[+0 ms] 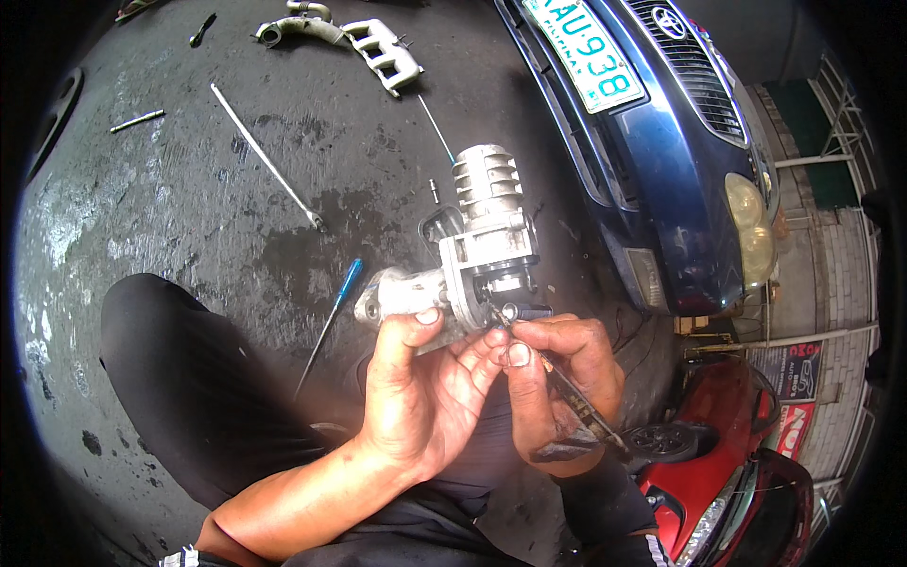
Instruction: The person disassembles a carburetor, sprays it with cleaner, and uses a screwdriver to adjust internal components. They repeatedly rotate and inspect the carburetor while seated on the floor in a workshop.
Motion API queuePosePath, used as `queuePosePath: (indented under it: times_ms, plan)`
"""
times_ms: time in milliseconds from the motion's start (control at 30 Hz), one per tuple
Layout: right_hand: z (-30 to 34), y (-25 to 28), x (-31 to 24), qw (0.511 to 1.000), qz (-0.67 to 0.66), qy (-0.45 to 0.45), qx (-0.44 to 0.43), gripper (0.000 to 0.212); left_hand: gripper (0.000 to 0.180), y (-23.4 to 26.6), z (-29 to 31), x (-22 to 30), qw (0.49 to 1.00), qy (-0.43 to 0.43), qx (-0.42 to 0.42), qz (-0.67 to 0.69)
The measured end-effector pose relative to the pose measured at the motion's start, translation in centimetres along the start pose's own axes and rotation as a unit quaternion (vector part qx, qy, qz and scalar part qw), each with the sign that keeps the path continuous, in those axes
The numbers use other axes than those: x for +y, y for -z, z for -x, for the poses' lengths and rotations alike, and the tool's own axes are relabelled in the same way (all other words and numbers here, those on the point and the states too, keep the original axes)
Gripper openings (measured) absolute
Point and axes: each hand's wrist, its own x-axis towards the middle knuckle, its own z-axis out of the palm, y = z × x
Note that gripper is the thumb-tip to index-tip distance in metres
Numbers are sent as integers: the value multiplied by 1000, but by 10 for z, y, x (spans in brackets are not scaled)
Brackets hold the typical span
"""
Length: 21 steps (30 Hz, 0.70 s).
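A silver metal engine part [487, 241] stands in front of me, with a finned cylindrical end pointing away and a round side pipe [408, 291] to the left. My left hand [416, 392] is closed around its near end, the thumb resting against the side pipe. My right hand [557, 373] pinches a slim, dark, dirty stick-like tool [581, 406] between thumb and fingers. The tool's tip meets the part's near opening, close to the left fingertips. What kind of tool it is does not show clearly.
On the dark wet floor lie a blue-handled screwdriver [348, 282], a long metal wrench [265, 156], a short metal bar [137, 121] and a pale intake manifold [383, 57]. A dark blue car front [680, 208] stands at the right, a red car [709, 444] behind it.
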Motion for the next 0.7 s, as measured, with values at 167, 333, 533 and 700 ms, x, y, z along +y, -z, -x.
queuePosePath:
  times_ms: [167,333,533,700]
  plan:
    - [-6,0,3,986,99,126,-36,29,51,2,0,0,1000,-1,-16,-3]
    - [-3,-4,-1,981,130,143,-23,31,53,-1,3,0,998,26,-52,31]
    - [0,-7,-5,998,37,45,16,22,54,2,1,0,998,16,-46,38]
    - [-2,-7,-5,997,50,57,5,25,54,4,0,2,998,4,-49,29]
